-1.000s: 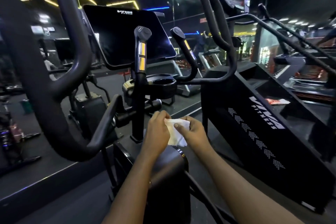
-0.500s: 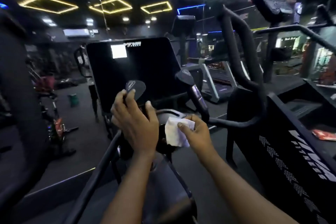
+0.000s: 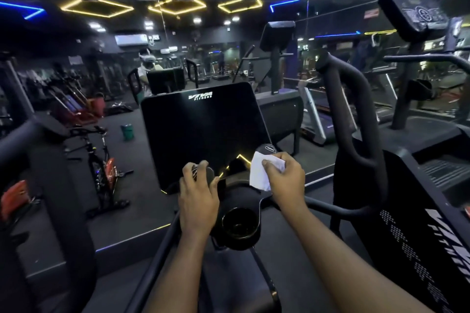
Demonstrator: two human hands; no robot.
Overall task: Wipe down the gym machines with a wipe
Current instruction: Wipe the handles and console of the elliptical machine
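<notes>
As our forearms reach in, the round cup holder (image 3: 239, 223) sits nearest, between them. Just past it our left hand (image 3: 198, 201) curls over the top of the left handgrip (image 3: 210, 175) and holds it. Right of that, our right hand (image 3: 284, 180) pinches the white wipe (image 3: 262, 173) under the thumb, against the right handgrip (image 3: 267, 148) below its cap. We judge the wipe light and limp, so best held bunched, not by an edge. Beyond stands the dark console screen (image 3: 203, 134).
</notes>
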